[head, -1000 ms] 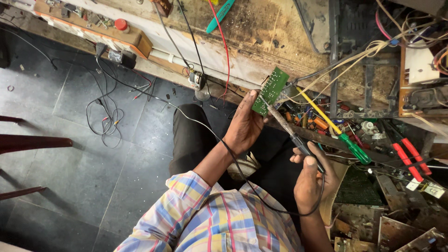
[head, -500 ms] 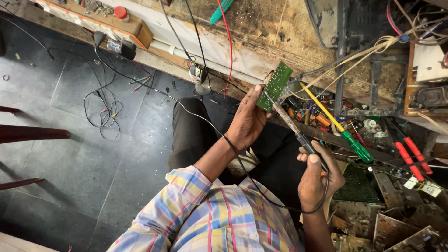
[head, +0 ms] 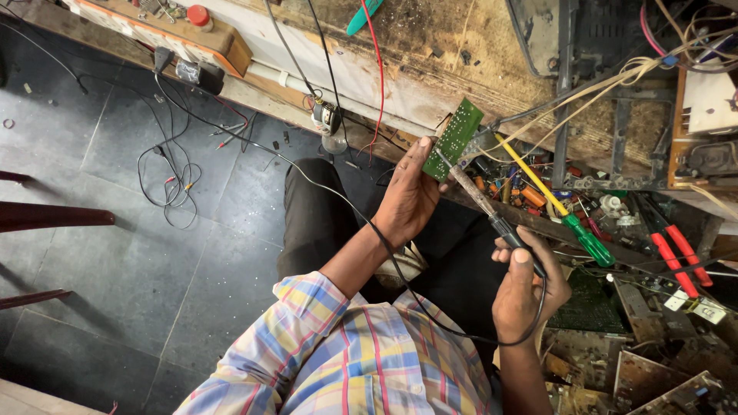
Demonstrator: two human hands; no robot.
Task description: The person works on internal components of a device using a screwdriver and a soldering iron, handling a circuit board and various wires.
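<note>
My left hand (head: pixel 409 194) grips a small green circuit board (head: pixel 457 136) by its lower edge and holds it up over my lap. In my right hand (head: pixel 529 280) is a soldering iron (head: pixel 483 205), held like a pen, and its metal tip touches the board's lower part. The iron's black cord (head: pixel 361 219) loops from the handle around my right wrist, across my left forearm and away over the floor.
A cluttered workbench (head: pixel 538 84) runs along the top and right, with a yellow-green screwdriver (head: pixel 565 219), red-handled pliers (head: pixel 676 253), loose parts and bare circuit boards (head: pixel 653 376). Cables lie on the dark tiled floor (head: pixel 169 165) at left. A wooden switch box (head: pixel 165 31) sits top left.
Both hands with the board and iron have stayed together; the view has shifted slightly. The iron's tip remains at the board.
</note>
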